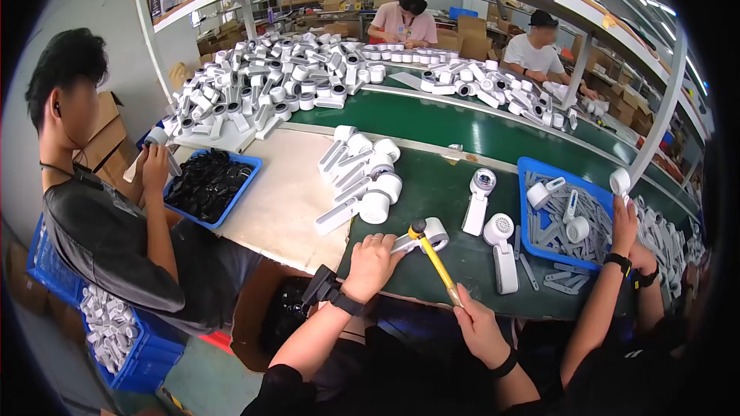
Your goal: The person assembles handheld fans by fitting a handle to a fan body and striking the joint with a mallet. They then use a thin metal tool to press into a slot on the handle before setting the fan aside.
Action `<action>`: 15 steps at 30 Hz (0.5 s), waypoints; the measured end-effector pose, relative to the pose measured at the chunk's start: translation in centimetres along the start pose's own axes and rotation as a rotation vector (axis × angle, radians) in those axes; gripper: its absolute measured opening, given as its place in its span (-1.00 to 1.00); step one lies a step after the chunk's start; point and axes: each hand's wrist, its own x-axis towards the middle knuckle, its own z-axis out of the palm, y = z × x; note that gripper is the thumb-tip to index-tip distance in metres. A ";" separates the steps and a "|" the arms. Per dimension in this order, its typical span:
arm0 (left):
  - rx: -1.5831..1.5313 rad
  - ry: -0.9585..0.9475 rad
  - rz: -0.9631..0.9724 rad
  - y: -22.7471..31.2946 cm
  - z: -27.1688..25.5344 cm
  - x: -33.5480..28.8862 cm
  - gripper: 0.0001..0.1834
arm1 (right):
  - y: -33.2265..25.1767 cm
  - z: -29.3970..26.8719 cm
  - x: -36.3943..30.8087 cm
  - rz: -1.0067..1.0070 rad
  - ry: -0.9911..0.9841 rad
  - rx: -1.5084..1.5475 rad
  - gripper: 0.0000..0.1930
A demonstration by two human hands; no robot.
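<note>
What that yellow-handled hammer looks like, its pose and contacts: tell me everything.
The hammer has a straight, slim, smooth-looking yellow handle and a small, dark, rounded head. The right grip holds the handle's lower end; it slants up-left. The head overlaps the pale device in the left grip; contact there can't be told.

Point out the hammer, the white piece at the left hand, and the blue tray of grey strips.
Hammer (437, 264), head view: on its yellow handle.
White piece (441, 237), head view: on its round end.
Blue tray (525, 216), head view: on its left wall.
</note>
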 end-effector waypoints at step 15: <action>0.248 0.543 -0.339 -21.8 -8.2 3.6 -0.65 | 2.7 -7.6 -10.3 0.368 0.425 -0.157 -0.48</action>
